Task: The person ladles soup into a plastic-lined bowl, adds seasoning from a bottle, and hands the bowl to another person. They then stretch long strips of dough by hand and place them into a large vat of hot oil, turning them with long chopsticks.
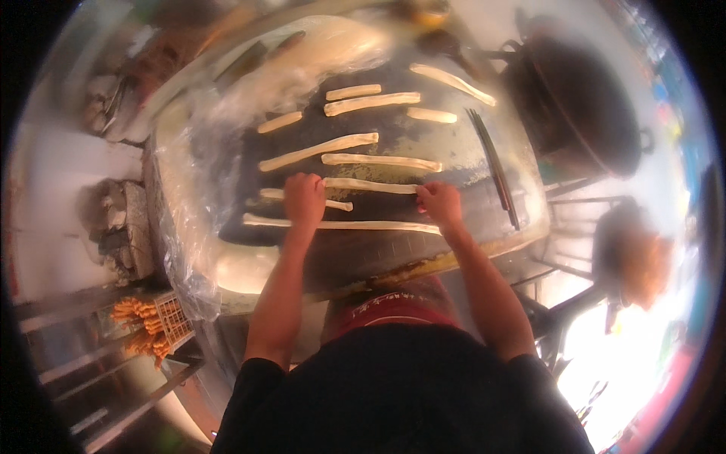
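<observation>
My left hand (305, 198) and my right hand (439, 203) pinch the two ends of one pale dough strip (371, 185), held roughly level between them over the dark worktop (363, 255). Beneath my left hand passes a shorter strip (340, 205), partly covered by it. Nearer my body lies a long dough strip (374, 226), its middle-left part crossed by my left forearm. Farther off, several more strips of differing lengths rest on the worktop, among them one long strip (381, 162) just beyond the held one. A mass of dough (247, 268) sits at the near left.
Long dark sticks (493, 164) lie at the worktop's right. Clear plastic film (198, 130) covers dough along the left and far side. Beyond the right edge stands a big dark pan (573, 102). Fried dough sticks (142, 323) fill a wire basket (176, 320) at lower left.
</observation>
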Demonstrator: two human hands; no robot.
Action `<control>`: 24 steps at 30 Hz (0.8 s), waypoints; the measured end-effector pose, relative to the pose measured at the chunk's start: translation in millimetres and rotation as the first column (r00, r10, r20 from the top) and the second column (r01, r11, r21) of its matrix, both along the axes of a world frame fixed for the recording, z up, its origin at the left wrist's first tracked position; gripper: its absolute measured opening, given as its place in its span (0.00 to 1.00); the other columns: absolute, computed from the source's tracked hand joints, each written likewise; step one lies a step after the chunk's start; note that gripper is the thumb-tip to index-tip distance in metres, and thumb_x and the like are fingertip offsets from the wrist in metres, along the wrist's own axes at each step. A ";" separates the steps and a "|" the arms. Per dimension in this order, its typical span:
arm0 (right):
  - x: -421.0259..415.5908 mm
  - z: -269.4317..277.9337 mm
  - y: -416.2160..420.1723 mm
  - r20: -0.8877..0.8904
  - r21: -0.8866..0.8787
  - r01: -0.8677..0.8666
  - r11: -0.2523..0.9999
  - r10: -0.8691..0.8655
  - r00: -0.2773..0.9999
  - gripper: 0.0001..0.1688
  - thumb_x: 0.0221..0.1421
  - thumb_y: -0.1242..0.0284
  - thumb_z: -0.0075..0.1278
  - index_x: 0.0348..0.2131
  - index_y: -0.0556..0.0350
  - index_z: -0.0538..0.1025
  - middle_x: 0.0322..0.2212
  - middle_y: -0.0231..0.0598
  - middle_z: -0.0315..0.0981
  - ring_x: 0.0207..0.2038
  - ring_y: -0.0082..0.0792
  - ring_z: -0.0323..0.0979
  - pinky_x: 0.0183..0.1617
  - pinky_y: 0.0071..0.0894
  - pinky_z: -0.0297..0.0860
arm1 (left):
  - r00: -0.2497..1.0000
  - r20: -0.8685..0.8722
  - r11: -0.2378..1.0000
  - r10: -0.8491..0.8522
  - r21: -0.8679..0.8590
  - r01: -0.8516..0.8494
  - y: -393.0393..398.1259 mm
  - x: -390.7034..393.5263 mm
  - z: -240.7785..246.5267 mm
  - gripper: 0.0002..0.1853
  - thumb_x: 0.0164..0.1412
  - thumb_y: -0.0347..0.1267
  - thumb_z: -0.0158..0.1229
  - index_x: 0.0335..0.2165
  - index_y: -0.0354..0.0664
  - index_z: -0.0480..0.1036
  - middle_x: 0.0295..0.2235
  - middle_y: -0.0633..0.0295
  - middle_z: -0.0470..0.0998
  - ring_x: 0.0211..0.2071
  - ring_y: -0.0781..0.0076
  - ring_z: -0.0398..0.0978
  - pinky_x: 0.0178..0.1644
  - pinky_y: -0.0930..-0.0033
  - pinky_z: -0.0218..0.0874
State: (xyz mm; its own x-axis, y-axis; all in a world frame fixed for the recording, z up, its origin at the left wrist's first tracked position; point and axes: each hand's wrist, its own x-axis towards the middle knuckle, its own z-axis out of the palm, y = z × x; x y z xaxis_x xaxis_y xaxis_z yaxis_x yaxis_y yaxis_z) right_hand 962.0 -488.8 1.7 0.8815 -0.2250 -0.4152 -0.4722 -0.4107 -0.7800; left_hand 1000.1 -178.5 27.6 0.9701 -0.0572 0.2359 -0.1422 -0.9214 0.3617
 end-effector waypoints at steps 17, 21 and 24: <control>10.1 27.4 14.0 -0.061 -0.165 -0.152 0.975 0.144 0.988 0.22 0.56 0.55 0.55 0.18 0.51 0.81 0.14 0.35 0.76 0.20 0.30 0.75 0.29 0.36 0.71 | 0.986 -0.091 0.990 0.142 0.004 -0.142 -20.9 7.5 -14.1 0.07 0.59 0.35 0.57 0.29 0.45 0.74 0.29 0.55 0.77 0.37 0.48 0.73 0.42 0.44 0.62; 1.8 22.1 20.2 0.079 -0.230 -0.035 0.972 0.055 0.995 0.16 0.50 0.58 0.58 0.28 0.53 0.83 0.22 0.42 0.80 0.29 0.43 0.80 0.35 0.40 0.72 | 0.986 -0.045 0.986 0.163 0.041 -0.161 -50.0 -0.7 16.4 0.06 0.61 0.33 0.58 0.33 0.42 0.72 0.30 0.54 0.76 0.36 0.46 0.73 0.41 0.45 0.62; -9.1 26.4 36.1 0.234 -0.144 0.049 0.988 -0.015 0.972 0.13 0.50 0.63 0.59 0.29 0.55 0.80 0.25 0.45 0.78 0.31 0.46 0.78 0.35 0.43 0.71 | 0.965 -0.138 0.973 0.224 -0.022 -0.229 -53.3 -1.1 21.6 0.06 0.63 0.31 0.57 0.35 0.41 0.71 0.32 0.52 0.76 0.35 0.45 0.73 0.40 0.46 0.63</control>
